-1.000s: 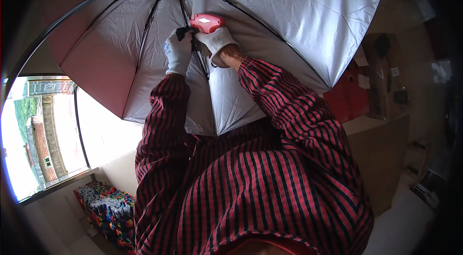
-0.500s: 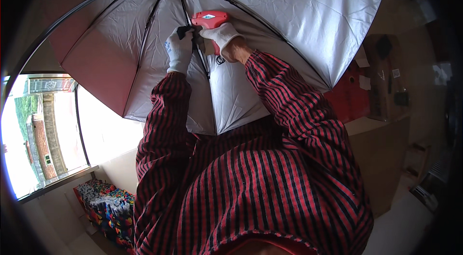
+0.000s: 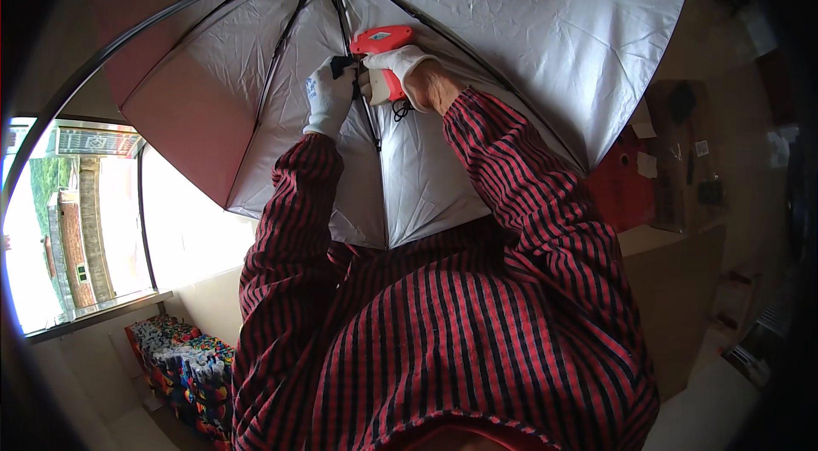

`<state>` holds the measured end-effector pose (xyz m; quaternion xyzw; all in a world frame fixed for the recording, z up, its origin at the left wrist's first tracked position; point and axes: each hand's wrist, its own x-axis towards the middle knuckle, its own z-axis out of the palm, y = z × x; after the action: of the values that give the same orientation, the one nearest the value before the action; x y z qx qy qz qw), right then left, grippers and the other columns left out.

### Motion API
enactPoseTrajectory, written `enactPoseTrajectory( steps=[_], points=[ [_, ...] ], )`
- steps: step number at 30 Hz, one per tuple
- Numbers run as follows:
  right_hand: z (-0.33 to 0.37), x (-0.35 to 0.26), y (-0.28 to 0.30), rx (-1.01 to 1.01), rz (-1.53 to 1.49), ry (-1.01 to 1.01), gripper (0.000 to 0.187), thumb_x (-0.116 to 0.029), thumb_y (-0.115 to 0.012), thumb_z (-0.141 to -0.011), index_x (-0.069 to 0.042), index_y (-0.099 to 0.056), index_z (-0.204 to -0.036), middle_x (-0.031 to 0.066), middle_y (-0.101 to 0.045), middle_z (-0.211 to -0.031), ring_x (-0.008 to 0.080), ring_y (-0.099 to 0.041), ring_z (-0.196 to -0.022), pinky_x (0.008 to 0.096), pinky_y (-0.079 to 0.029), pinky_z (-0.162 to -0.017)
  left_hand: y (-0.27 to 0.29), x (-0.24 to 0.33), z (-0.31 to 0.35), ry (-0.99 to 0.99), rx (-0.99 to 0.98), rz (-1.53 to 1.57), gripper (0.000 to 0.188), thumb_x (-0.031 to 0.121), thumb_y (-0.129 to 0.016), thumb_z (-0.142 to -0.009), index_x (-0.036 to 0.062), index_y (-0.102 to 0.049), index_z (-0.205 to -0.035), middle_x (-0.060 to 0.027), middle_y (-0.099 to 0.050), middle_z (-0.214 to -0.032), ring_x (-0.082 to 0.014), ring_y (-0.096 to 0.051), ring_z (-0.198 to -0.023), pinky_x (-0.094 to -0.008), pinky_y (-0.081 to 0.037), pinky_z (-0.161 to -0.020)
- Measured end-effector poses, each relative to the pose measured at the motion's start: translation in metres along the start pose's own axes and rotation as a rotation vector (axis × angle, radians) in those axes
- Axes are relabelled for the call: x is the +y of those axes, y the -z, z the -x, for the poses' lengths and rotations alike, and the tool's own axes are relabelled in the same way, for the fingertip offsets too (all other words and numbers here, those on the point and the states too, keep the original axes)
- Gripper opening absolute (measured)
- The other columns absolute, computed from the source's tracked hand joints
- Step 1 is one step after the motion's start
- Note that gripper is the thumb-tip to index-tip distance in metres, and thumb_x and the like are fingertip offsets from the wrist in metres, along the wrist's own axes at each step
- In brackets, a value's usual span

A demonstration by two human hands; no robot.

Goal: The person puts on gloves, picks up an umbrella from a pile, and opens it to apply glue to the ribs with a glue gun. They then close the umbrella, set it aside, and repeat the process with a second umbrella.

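Note:
An open umbrella, silver inside with black ribs, spreads before me. My right hand, in a white glove, is closed round the handle of a red tagging gun with a pale trigger. The gun's front end is against or just beside a rib of the umbrella. My left hand, in a white glove with blue print, is closed at that same rib, facing the gun's tip. Something dark shows at its fingertips; what they pinch is too small to tell. A thin black loop hangs below the gun.
The curved black shaft runs from the umbrella's hub to the far left. A bright window is at the left, above a multicoloured pile. Cardboard boxes and a red panel stand at the right.
The umbrella and both hands have shifted slightly right and down in view. The gun is still in my right hand, and the left hand stays closed at the rib.

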<state>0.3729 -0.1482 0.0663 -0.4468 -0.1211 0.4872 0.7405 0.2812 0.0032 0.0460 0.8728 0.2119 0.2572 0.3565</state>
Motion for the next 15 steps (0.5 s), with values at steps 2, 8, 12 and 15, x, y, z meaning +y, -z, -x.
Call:
enactPoseTrajectory(
  steps=[2, 8, 12, 15],
  points=[
    [0.007, -0.008, -0.009, 0.015, -0.073, -0.136, 0.015, -0.018, -0.066, -0.086, -0.005, -0.062, -0.093, 0.0080, -0.063, -0.079, 0.0202, -0.061, -0.065, 0.0346, -0.052, -0.061, -0.002, -0.012, -0.001, -0.009, -0.026, 0.008, 0.021, 0.020, -0.062, -0.081, 0.0062, -0.070, -0.095, -0.0171, -0.068, -0.078, -0.0302, -0.068, -0.073, -0.0378, -0.051, -0.066],
    [0.002, -0.002, 0.013, -0.025, 0.043, -0.111, 0.011, -0.016, -0.065, -0.087, -0.007, -0.060, -0.090, 0.0032, -0.056, -0.066, 0.0155, -0.054, -0.055, 0.0337, -0.049, -0.054, -0.003, -0.017, -0.004, 0.092, -0.113, 0.013, 0.020, 0.020, -0.065, -0.081, 0.0049, -0.070, -0.094, -0.0138, -0.068, -0.073, -0.0244, -0.067, -0.062, -0.0353, -0.050, -0.059],
    [0.039, 0.014, 0.013, 0.185, -0.121, -0.056, 0.024, -0.021, -0.063, -0.089, -0.002, -0.063, -0.104, 0.0082, -0.068, -0.088, 0.0206, -0.067, -0.075, 0.0362, -0.054, -0.063, 0.011, 0.011, 0.020, 0.216, -0.317, -0.127, 0.028, 0.029, -0.071, -0.079, 0.0016, -0.067, -0.085, -0.0107, -0.067, -0.069, -0.0174, -0.064, -0.053, -0.0325, -0.049, -0.053],
    [0.053, 0.061, 0.011, 0.305, 0.326, -0.158, 0.024, -0.020, -0.064, -0.088, -0.002, -0.063, -0.104, 0.0098, -0.068, -0.089, 0.0198, -0.067, -0.077, 0.0346, -0.054, -0.063, 0.010, -0.023, 0.052, 0.149, -0.474, -0.343, 0.032, 0.032, -0.071, -0.078, 0.0011, -0.066, -0.086, -0.0123, -0.067, -0.069, -0.0202, -0.065, -0.054, -0.0340, -0.050, -0.055]
  ],
)
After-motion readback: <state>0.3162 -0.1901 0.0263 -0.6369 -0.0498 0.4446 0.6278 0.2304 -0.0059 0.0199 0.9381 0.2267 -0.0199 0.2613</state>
